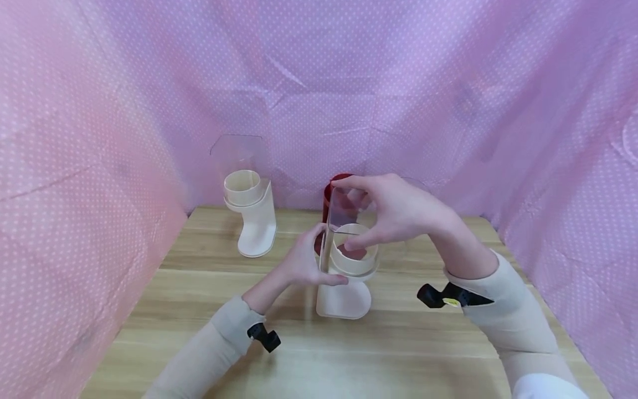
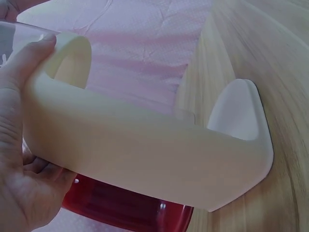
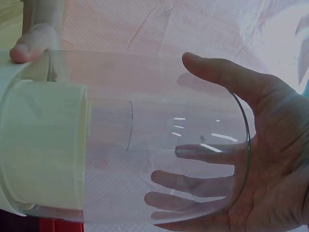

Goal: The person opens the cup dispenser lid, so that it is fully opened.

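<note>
A cream stand (image 1: pixel 344 302) rests on its rounded base in the middle of the table, with a cream ring (image 3: pixel 46 145) at its top. A clear cylindrical container (image 3: pixel 154 121) rises from that ring. My left hand (image 1: pixel 306 263) grips the top of the stand, its thumb by the ring and its other fingers behind. With thumb and fingers spread around the sides, my right hand (image 1: pixel 399 208) holds the upper end of the clear container, seen through the plastic in the right wrist view. A red glossy cylinder (image 2: pixel 120 203) is close behind the stand, partly hidden.
A second cream stand (image 1: pixel 256 233) stands at the back left, bearing another clear container (image 1: pixel 239 152). The wooden table (image 1: pixel 199 310) is bounded by a pink dotted cloth (image 1: pixel 319 111) at the back and both sides.
</note>
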Tool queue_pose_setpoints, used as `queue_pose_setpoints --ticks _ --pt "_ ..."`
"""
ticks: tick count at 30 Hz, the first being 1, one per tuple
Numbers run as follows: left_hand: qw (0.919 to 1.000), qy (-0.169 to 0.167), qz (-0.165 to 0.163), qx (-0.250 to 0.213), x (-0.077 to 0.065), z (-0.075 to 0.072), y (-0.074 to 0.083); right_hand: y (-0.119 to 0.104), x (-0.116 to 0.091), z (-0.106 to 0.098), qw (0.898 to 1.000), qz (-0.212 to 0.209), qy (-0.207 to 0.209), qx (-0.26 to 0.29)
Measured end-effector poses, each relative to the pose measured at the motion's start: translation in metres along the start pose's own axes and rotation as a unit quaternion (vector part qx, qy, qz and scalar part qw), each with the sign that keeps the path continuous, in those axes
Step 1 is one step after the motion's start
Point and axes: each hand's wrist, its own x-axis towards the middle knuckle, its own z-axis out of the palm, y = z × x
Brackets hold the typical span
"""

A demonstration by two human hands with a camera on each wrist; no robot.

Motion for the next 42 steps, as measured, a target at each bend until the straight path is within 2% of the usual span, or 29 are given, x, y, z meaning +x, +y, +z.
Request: queue_pose_setpoints --ticks 3,8,12,18,21,25,27,33,36,39,42 --pt "1.0000 0.001 -0.007 0.001 0.000 -0.001 0.000 -0.002 -0.001 0.000 1.000 -0.011 0.008 -0.025" --pt "0.9999 0.002 -0.011 0.009 -0.001 -0.001 0.003 -0.008 -0.004 0.003 0.998 -0.003 0.010 -0.070" --pt "0.9998 -0.002 -0.019 0.007 -0.001 0.000 0.003 -0.007 -0.001 0.001 0.997 -0.009 0.001 -0.079" --pt "0.9999 -0.002 -0.008 -0.013 -0.002 0.002 0.002 0.005 0.005 -0.003 0.998 -0.038 -0.004 -0.042" --pt "0.9998 -0.002 0.004 -0.022 -0.002 0.000 0.000 0.014 0.012 -0.008 1.000 -0.028 -0.007 -0.010" --pt "0.9996 -0.016 0.012 -0.021 -0.002 -0.002 -0.001 0.023 0.014 -0.016 1.000 0.000 -0.010 0.028" --pt "0.9995 -0.022 0.012 -0.017 -0.002 -0.003 -0.001 0.024 0.011 -0.023 0.999 0.013 -0.001 0.031" --pt "0.9995 -0.026 0.015 0.008 0.001 -0.008 -0.006 0.024 -0.007 -0.062 0.995 0.071 0.071 0.026" --pt "0.9992 -0.037 0.017 -0.003 0.003 -0.010 -0.008 0.032 -0.018 -0.085 0.986 0.121 0.112 0.028" --pt "0.9980 -0.058 0.025 -0.007 0.006 -0.014 -0.010 0.049 -0.031 -0.104 0.972 0.183 0.146 0.023" --pt "0.9962 -0.076 0.037 0.024 0.010 -0.019 -0.006 0.069 -0.044 -0.118 0.958 0.236 0.161 0.010"
